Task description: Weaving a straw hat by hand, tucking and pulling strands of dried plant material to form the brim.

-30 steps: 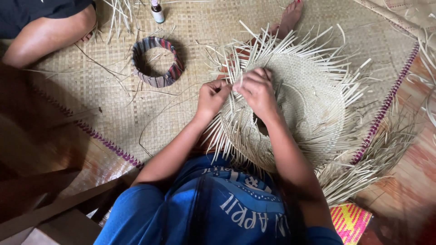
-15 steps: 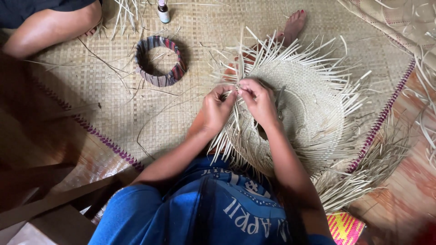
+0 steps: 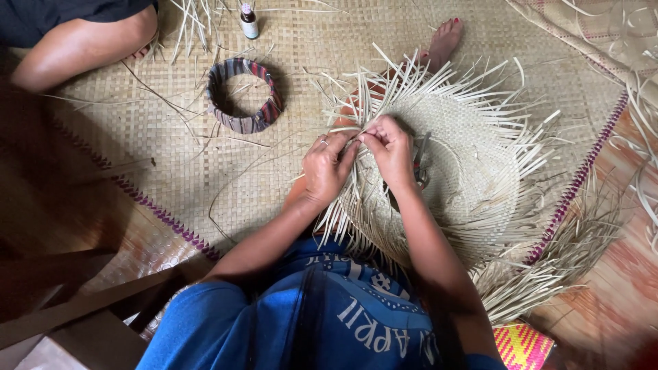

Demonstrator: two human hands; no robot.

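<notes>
both hands (image 3: 360, 161) pinch straw strips (image 3: 346, 130) (grip closed)

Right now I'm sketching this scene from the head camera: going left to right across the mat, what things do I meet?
Another person's bent leg → striped woven ring → left hand → right hand → half-woven straw piece → purple border of the mat.

Left hand (image 3: 327, 166), right hand (image 3: 391, 149) pinch strips on straw weaving (image 3: 473, 171).
</notes>
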